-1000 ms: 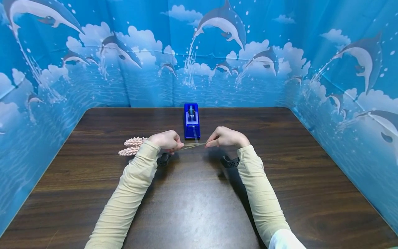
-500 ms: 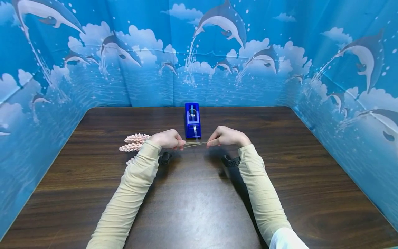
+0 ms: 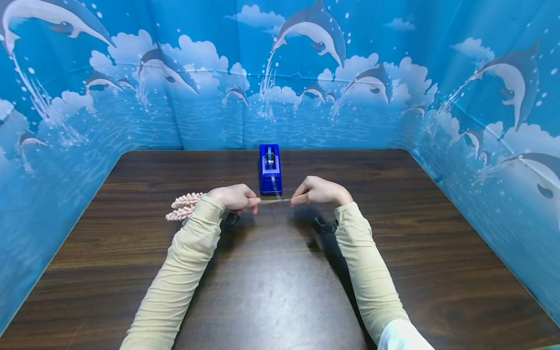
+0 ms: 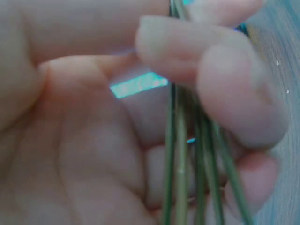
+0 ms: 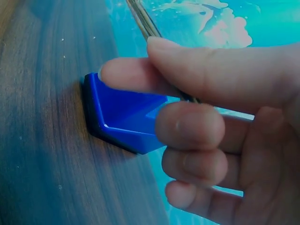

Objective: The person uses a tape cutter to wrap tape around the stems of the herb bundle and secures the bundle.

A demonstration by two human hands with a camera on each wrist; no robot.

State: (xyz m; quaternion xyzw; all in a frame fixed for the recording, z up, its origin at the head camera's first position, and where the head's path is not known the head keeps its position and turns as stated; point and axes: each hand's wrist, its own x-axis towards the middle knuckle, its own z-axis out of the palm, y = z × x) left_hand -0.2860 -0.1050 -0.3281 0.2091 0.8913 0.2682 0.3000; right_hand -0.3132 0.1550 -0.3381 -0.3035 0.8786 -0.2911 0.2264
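Observation:
A small bunch of flowers with pale pink, knobbly heads point(image 3: 187, 200) is held sideways, heads to the left under the left forearm. Its thin stems point(image 3: 274, 201) run across between the hands. My left hand point(image 3: 235, 197) grips them below the heads; in the left wrist view several green stems point(image 4: 182, 168) pass between the thumb and curled fingers. My right hand point(image 3: 318, 190) pinches the stem ends between thumb and forefinger, its other fingers curled, as the right wrist view shows at the gathered stems point(image 5: 143, 18).
Just beyond the stems stands a blue tape dispenser point(image 3: 270, 170), a strip of clear tape point(image 3: 276, 193) hanging off its near end toward the stems. Black wrist straps point(image 3: 324, 226) hang beneath both wrists. A dolphin-print curtain point(image 3: 288, 121) borders the dark wooden table point(image 3: 280, 272) at back and sides.
The stems between the hands, fanned out a second ago, now lie closer together in a narrow line. The left fingers have shifted slightly on them; the right hand has barely moved.

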